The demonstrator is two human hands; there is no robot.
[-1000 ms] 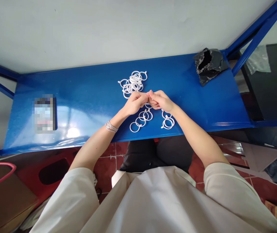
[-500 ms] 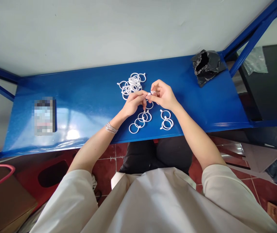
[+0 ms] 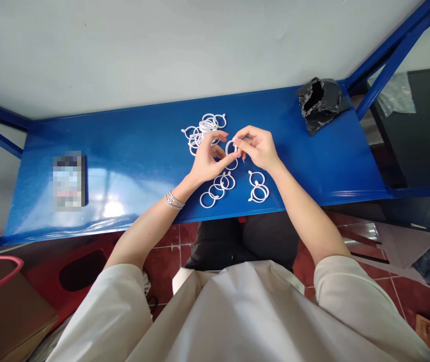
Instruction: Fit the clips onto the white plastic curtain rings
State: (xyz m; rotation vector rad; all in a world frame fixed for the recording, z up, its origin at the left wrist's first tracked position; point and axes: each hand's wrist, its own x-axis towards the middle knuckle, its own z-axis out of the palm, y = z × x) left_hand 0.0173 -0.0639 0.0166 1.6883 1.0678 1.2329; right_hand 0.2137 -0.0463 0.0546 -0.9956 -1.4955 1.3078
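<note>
Left hand (image 3: 208, 163) eased away, open | right hand (image 3: 257, 149) pinching white plastic ring (image 3: 230, 148)

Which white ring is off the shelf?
The white plastic ring pinched in the right hand, raised clear of the blue metal shelf; the others lie on the shelf in loose groups.

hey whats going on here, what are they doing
A seated person is handling white plastic rings on a blue metal shelf. The right hand pinches one ring in its fingers, while the open left hand is beside it, near a loose pile of rings. Two smaller clusters of rings lie closer to the person, and a black plastic bag sits farther right.
</note>
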